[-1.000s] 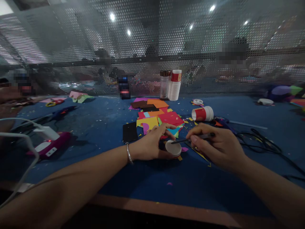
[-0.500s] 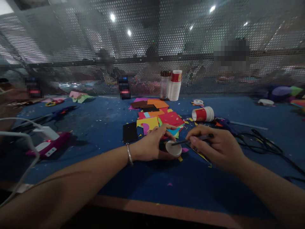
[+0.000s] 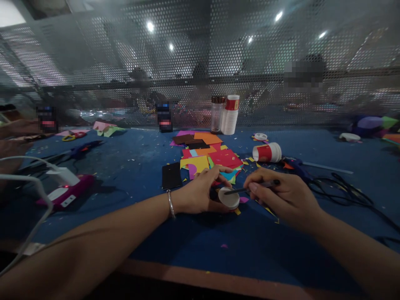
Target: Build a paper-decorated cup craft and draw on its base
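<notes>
My left hand (image 3: 200, 193), with a bangle at the wrist, curls its thumb and fingers around a paper cup (image 3: 230, 201). The cup's white round end faces up towards me, while most of its side is hidden by the hand and shadow. Between thumb and fingers, my right hand (image 3: 283, 191) grips a dark pen (image 3: 239, 190), whose tip is at the white end of the cup. Just beyond the hands lies a pile of coloured paper (image 3: 226, 157). A black paper piece (image 3: 171, 176) rests left of the pile.
A red-and-white paper cup (image 3: 267, 153) lies on its side near a glue gun (image 3: 296, 167) with a black cable (image 3: 340, 189). A clear bottle (image 3: 216, 116) and stacked cups (image 3: 230, 118) stand by the mesh screen. At left sits a magenta power strip (image 3: 70, 193).
The view has shifted slightly, so everything appears a little lower. Both hands keep their hold, and the pen tip stays at the cup's white end.
</notes>
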### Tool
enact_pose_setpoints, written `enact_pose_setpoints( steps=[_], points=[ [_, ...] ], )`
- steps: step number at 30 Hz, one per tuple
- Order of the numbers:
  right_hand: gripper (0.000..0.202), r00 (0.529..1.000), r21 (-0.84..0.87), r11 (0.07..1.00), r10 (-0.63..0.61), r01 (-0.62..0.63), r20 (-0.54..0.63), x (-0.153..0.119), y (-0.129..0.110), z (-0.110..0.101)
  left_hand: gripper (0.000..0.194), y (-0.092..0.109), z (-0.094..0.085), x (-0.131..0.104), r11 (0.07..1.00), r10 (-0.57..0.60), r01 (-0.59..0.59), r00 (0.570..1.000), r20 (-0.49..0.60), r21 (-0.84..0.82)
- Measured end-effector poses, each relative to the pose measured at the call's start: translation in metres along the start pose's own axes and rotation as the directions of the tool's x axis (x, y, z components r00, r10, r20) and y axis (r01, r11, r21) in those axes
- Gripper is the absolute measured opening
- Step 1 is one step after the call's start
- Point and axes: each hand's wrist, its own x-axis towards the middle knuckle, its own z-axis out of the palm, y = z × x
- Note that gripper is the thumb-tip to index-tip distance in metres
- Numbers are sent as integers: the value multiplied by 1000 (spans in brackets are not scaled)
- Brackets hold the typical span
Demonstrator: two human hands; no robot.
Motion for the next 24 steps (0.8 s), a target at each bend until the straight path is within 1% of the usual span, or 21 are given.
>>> enact_pose_setpoints(
  steps=[3,7,16,24],
  points=[
    [18,1000,4,1000,10,-10,22,1,-2,-1,73,3,-1,0,1000,8,-8,1000,-3,15],
    [19,999,7,1000,19,-19,34,0,-3,-2,70,4,-2,0,999,2,-2,1000,0,35],
    [21,997,35,998,50,-52,52,-1,-2,-2,77,1,0,-1,1000,-3,3,1000,2,-13],
    [20,995,77,993,82,-87,61,-2,-2,-4,79,0,-1,-1,1000,-11,11,1000,3,0]
  ],
)
